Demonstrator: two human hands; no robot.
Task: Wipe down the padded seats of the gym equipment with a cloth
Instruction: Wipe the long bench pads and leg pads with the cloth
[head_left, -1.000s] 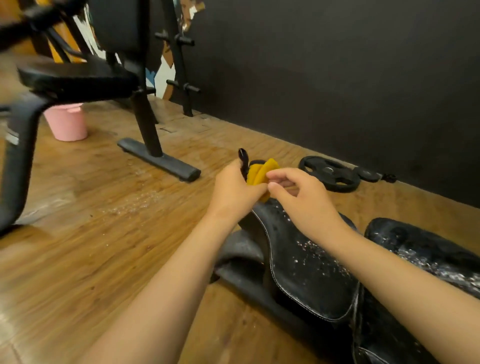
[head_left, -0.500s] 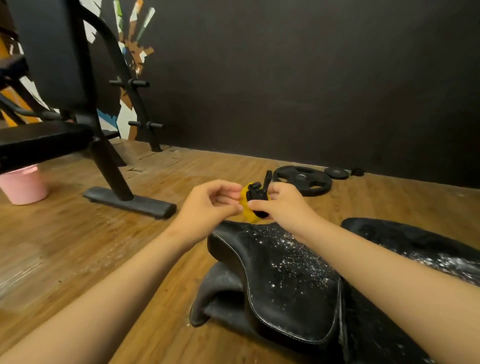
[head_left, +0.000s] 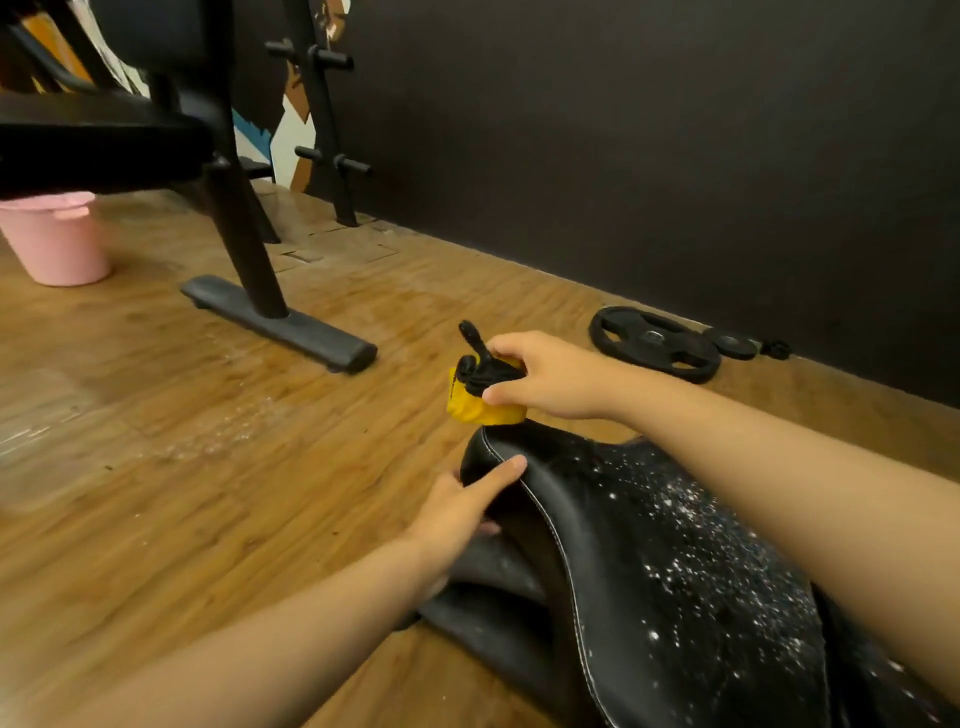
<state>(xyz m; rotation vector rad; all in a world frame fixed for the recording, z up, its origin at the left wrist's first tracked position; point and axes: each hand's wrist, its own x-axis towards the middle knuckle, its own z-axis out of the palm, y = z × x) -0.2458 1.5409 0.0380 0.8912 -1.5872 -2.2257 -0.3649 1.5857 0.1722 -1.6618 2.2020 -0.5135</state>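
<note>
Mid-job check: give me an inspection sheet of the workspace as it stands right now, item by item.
Surface: wooden floor, with pale specks scattered left of the seat.
Job's things: black padded seat, its top speckled white; yellow cloth bunched at the seat's tip, with a black piece sticking up from it, cannot tell what.
Clutter: pink bucket on the floor; weight plate lying flat by the wall.
Hands: right hand grips the cloth; left hand holds the seat's edge near its tip.
Cables: nothing seen.
Surroundings: bench on a floor foot, peg rack, dark wall.
</note>
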